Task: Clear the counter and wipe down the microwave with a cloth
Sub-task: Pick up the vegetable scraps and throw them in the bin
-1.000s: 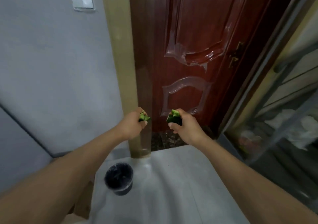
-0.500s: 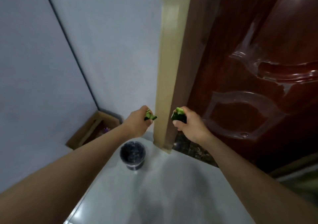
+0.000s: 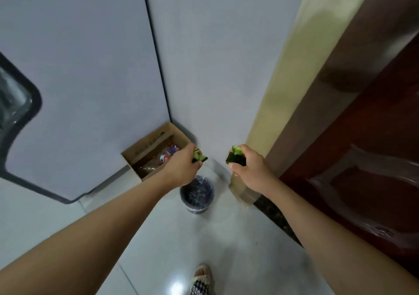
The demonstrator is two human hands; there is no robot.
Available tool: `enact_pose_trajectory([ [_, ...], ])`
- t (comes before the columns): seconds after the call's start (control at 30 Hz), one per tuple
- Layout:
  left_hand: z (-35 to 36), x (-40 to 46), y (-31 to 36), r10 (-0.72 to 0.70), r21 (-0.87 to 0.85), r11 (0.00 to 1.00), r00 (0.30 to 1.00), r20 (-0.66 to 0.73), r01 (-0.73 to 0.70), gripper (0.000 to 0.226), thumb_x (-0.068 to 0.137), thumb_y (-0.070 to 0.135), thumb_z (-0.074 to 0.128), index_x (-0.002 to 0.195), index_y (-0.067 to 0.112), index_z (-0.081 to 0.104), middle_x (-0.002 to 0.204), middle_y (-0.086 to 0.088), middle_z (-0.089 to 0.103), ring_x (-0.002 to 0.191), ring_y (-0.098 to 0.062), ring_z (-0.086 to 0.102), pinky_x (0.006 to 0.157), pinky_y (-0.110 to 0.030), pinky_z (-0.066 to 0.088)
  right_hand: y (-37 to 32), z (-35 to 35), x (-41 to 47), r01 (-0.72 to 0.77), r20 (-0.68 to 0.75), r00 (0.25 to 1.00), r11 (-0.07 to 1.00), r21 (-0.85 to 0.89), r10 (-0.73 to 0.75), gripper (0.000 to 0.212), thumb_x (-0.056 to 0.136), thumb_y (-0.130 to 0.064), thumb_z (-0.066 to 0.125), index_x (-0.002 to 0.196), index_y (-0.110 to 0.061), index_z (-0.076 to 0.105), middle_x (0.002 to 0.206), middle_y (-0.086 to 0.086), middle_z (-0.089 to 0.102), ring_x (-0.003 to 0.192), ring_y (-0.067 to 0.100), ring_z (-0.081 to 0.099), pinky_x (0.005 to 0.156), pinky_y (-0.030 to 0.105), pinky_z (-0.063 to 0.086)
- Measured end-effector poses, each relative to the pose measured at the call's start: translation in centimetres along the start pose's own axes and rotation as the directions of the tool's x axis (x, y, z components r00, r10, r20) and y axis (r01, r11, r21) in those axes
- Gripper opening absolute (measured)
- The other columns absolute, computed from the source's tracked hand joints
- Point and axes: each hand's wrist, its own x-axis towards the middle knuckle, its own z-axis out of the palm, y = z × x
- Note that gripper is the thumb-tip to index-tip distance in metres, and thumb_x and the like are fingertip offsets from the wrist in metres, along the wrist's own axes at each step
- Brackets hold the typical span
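My slipper (image 3: 201, 279) is on the pale floor, and ahead of it both fists are curled tight: my left hand (image 3: 181, 170) grips green peel scraps (image 3: 200, 157) and my right hand (image 3: 251, 170) grips a darker rind piece (image 3: 235, 158). The 2 hang above the small dark bin (image 3: 197, 209) (the left nearly over its rim), with a cardboard box (image 3: 145, 147) beyond in the corner. I judge counter-clearing is almost at its drop, while the wiping is all left; neither microwave nor cloth is in view.

We find bare floor (image 3: 226, 238) near us, bin (image 3: 199, 208) mouth open ahead, cardboard box (image 3: 145, 148) crowding far left, door frame (image 3: 283, 90) and door (image 3: 374, 170) walling right
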Motion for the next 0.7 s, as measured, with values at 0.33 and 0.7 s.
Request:
enact_pose_trajectory([
  [0.33, 2.8, 5.7, -4.3, -0.247, -0.077, 0.967, 0.969, -0.030, 0.244, 0.026, 0.090, 0.017, 0.056, 0.115, 0.014, 0.049, 0.114, -0.007, 0.059, 0.102, -0.022, 0.055, 0.091, -0.037, 0.047, 3.4, 3.5, 9.7, 0.079, 0.220, 0.974, 0.994, -0.070, -0.062, 0.023, 0.087, -0.021, 0.059, 0.107, -0.013, 0.051, 0.092, 0.008, 0.063, 0.082, 0.024, 0.060, 0.069, 0.030, 0.046],
  [0.7, 10.5, 11.2, -5.9, -0.535, -0.284, 0.828, 0.834, -0.136, 0.484, 0.015, 0.091, 0.016, 0.055, 0.103, 0.019, 0.048, 0.106, -0.005, 0.059, 0.089, -0.015, 0.051, 0.075, -0.027, 0.043, 10.1, 6.9, 18.8, 0.244, 0.478, 0.860, 0.966, -0.080, -0.178, 0.023, 0.088, -0.022, 0.062, 0.108, -0.017, 0.051, 0.086, -0.006, 0.056, 0.082, 0.016, 0.056, 0.065, 0.017, 0.037],
])
